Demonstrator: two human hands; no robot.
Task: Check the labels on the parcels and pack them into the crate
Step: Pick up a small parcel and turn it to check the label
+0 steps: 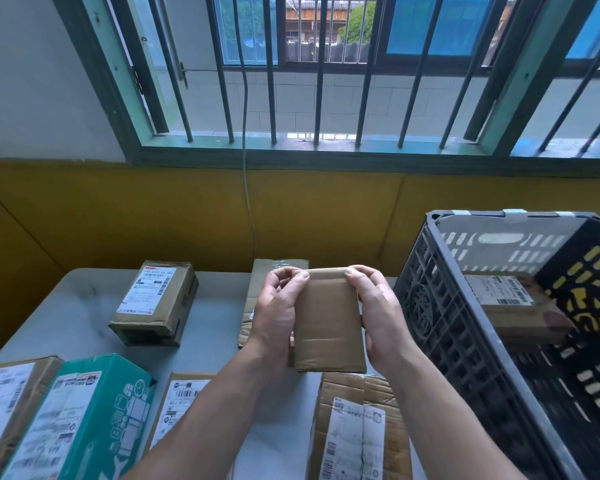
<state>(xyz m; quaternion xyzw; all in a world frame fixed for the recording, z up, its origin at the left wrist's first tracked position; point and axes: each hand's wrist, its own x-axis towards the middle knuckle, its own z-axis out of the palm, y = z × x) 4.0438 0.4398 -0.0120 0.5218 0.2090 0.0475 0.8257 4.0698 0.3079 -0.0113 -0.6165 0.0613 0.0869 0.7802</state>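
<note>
"Just left of the crate (440, 306), above the bench (215, 327), my fingers (300, 281) are clamped on a small brown parcel (326, 327). My left hand (278, 317) runs down one long edge and my right hand (378, 313) down the other, thumbs hooked over the top corners."

"Can you read its label?"

"No. The face towards me is bare cardboard and tape. I reckon the label is on the far side, so the job now is to turn the parcel over without loosening either thumb, and read it before it goes anywhere."

"And if it checks out?"

"Carry it right, over the crate's near wall, and lay it flat beside the labelled parcel (513, 306) already inside."

"What can't you make out?"

"The print on every label is too blurred to read. A taped box (274, 268) left of the crate is mostly hidden behind my hands. The green box (94, 410), further left of the crate and nearer me, is cut off at the bottom edge. The crate's own right side also runs out of view."
</note>
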